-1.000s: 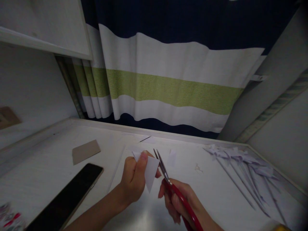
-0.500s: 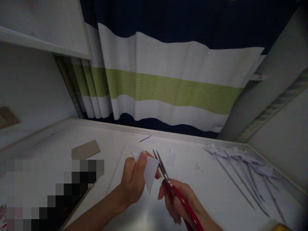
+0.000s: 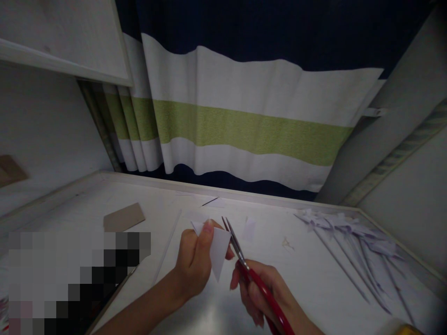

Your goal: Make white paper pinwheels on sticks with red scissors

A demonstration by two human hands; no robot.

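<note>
Table (image 3: 314, 279): card (image 3: 124, 217) far left; scrap (image 3: 249, 229) behind scissors (image 3: 244, 263); paper (image 3: 218, 251) left of scissors, just beside the blades; stick pile (image 3: 352, 237) at right; curtain (image 3: 244, 130) behind table.

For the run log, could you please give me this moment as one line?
left hand: pinches folded white paper | right hand: holds red scissors, blades slightly open beside paper edge | white table: paper pinwheels, cardboard piece

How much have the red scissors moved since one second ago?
No. The red scissors keep their place against the brown card on the table.
</note>
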